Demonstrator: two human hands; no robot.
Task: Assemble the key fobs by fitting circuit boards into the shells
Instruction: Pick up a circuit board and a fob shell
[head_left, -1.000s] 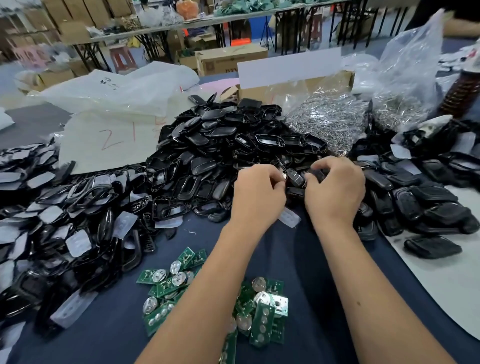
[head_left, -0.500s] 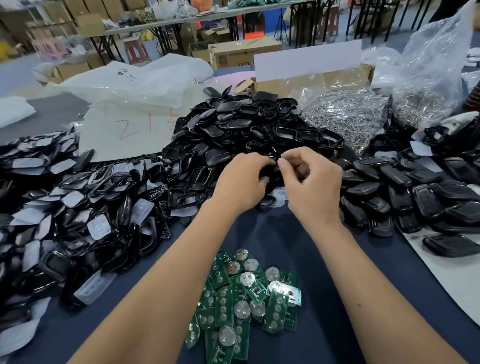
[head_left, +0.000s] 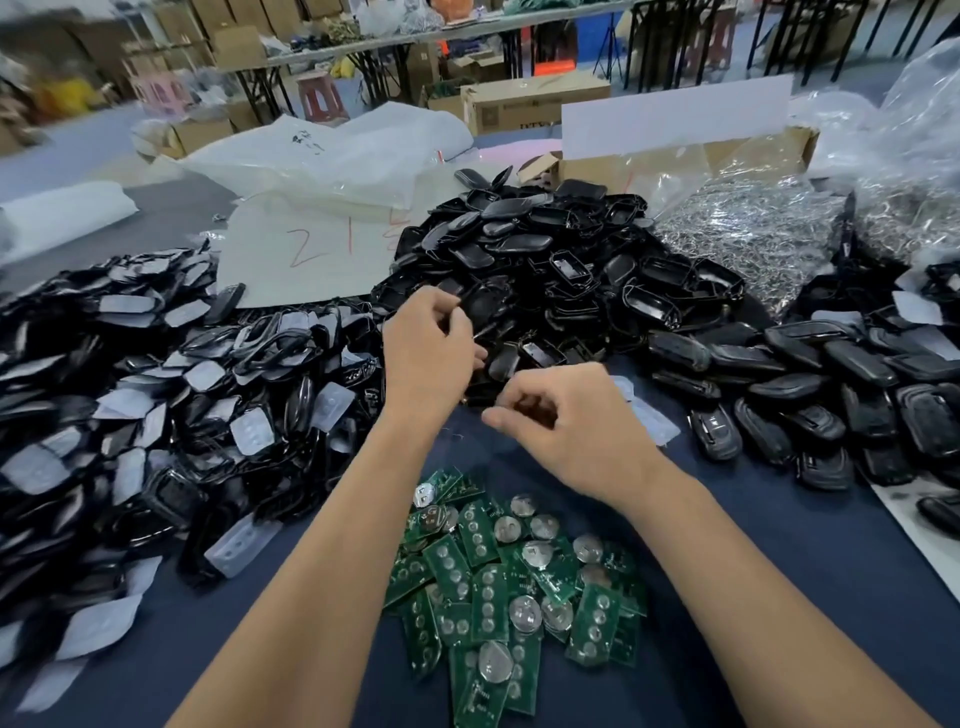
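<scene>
A big heap of black key fob shells (head_left: 545, 270) fills the middle of the table. Green circuit boards (head_left: 498, 582) with round coin cells lie in a loose pile near me, between my forearms. My left hand (head_left: 428, 353) is at the heap's near edge, its fingers curled around a black shell. My right hand (head_left: 566, 431) hovers just above the blue cloth, nearer me and apart from the left, thumb and curled forefinger pinching a small dark shell piece that is mostly hidden.
More black shells with pale rubber pads (head_left: 156, 395) are piled at the left. Closed black fobs (head_left: 831, 395) lie at the right. A clear bag of metal rings (head_left: 743, 234) and a cardboard box (head_left: 675, 156) stand behind. White plastic bags (head_left: 332, 150) sit at the back left.
My hands were together at the heap, working on one shell. They have come apart: the right hand has drawn back toward me and the boards, the left stays at the heap.
</scene>
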